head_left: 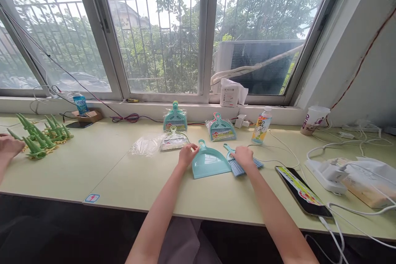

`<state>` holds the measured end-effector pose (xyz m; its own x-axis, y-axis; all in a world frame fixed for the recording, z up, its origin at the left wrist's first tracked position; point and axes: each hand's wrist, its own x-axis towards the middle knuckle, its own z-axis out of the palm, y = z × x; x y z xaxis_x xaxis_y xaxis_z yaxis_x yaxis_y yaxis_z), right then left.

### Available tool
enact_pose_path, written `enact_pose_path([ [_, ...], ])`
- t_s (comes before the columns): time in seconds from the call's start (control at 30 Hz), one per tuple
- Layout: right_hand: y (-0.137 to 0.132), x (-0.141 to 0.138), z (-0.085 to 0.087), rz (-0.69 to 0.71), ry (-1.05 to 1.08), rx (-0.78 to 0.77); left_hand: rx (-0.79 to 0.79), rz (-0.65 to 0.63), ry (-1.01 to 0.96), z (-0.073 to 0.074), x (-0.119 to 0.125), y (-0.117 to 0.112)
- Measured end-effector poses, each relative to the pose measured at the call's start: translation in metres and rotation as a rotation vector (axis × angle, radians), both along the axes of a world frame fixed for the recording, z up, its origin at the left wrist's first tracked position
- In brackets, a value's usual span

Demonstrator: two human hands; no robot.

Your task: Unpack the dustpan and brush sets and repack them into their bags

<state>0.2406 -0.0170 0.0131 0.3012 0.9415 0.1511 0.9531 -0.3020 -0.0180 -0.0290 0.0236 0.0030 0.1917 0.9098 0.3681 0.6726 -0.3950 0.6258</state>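
A teal dustpan (212,161) lies flat on the pale green table, its handle pointing toward the window. My left hand (187,155) is closed on its left edge near the handle. Just right of the pan is a small teal hand brush (237,166) with blue bristles, angled on the tabletop. The fingers of my right hand (244,156) are closed around the brush, hiding part of it. Behind my left hand lie a wrapped dustpan set (174,139) and a crumpled clear plastic bag (144,146).
Two more wrapped sets (175,119) (221,128) stand toward the sill. At right are a drink bottle (261,126), a phone (303,192), a power strip (324,177) and cables. Another person's hand (10,145) is beside green cone-shaped pieces (40,142) at left.
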Motion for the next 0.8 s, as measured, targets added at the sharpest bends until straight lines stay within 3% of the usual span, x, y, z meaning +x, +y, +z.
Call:
enact_pose_path([
  [0.17, 0.002, 0.001, 0.0, 0.002, 0.072, -0.026, -0.015, -0.057, 0.025, -0.005, -0.001, 0.003],
  [0.37, 0.003, 0.011, 0.002, -0.042, 0.263, 0.04, 0.003, 0.01, 0.001, -0.009, -0.004, 0.009],
  [0.6, 0.001, 0.015, 0.01, -0.135, 0.365, 0.31, 0.01, 0.002, 0.088, -0.009, 0.003, 0.003],
  [0.7, -0.002, 0.011, 0.017, -0.072, 0.347, 0.435, 0.003, -0.036, 0.124, -0.009, 0.008, -0.002],
  [0.8, -0.004, 0.003, 0.021, 0.1, 0.339, 0.416, 0.036, -0.139, 0.139, -0.009, 0.012, -0.006],
])
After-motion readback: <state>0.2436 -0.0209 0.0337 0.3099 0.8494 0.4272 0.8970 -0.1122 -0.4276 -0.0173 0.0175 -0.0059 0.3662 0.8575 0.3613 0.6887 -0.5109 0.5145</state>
